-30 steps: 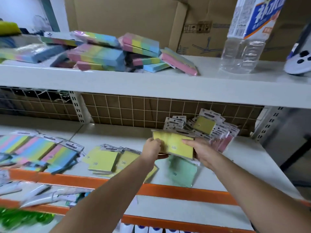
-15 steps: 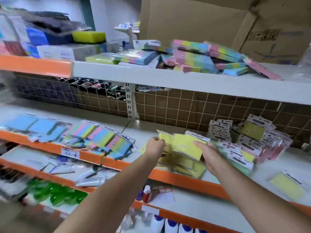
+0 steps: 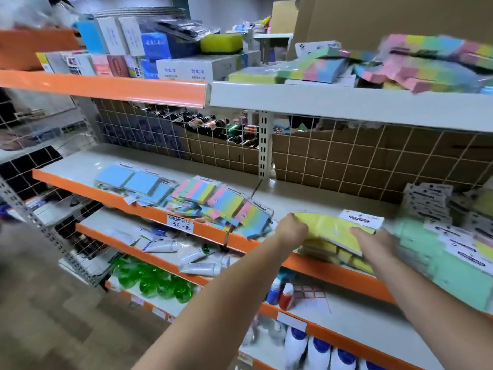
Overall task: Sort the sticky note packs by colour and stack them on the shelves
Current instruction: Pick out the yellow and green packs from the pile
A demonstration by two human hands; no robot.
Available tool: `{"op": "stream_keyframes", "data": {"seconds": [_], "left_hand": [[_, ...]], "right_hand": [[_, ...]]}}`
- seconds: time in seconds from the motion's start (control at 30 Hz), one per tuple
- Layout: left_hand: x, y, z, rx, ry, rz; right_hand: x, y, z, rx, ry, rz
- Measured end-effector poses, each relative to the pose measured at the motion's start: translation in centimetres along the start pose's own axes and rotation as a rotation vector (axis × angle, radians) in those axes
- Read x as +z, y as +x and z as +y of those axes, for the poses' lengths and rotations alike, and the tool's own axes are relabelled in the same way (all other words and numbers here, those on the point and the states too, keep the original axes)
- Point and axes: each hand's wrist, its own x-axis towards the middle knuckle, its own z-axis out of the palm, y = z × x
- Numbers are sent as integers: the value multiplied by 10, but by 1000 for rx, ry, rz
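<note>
From my head camera the writing comes first: a white handwritten price tag (image 3: pixel 180 226) on the orange front edge of the middle shelf (image 3: pixel 149 212) shows a "3" and some characters I cannot read through the blur, and the white header card (image 3: pixel 360 219) on the pack I am holding carries a black oval logo too smeared to make out. On the top shelf, white and blue cardboard boxes (image 3: pixel 184 69) bear blue characters, also unreadable. My left hand (image 3: pixel 292 229) curls round the left end of a bundle of flat yellow sticky note packs in clear wrappers (image 3: pixel 329 229), and my right hand (image 3: pixel 376 243) lies on its right part with fingers along the top sheet, thumb hidden, so I cannot tell how firmly it grips. The bundle sits just above more yellow packs (image 3: pixel 344 256) lying at the shelf's front edge. Just left of my left hand lie striped pink, blue, green and yellow packs (image 3: pixel 226 202), and beyond them plain light blue packs (image 3: pixel 133 181). Just right of my right hand lie pale green packs (image 3: pixel 453 265), with a heap of white-carded packs (image 3: pixel 432 201) behind them. On the top shelf, thick rainbow-coloured note blocks (image 3: pixel 426 65) lie jumbled.
</note>
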Motion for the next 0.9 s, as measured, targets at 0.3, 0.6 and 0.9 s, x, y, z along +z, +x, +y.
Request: {"op": "stream_keyframes", "data": {"seconds": [0.3,0.6,0.9], "left_hand": [[-19,-16,1,162,346,-249],[-11,-5,-1,250,768,-330],[-14,2,1,299,978,-348]], "right_hand": [[7,-1,-6,-14,-160,73],[6,-12,3,-296,-525,124],[12,-11,10,-211,-625,147]]}}
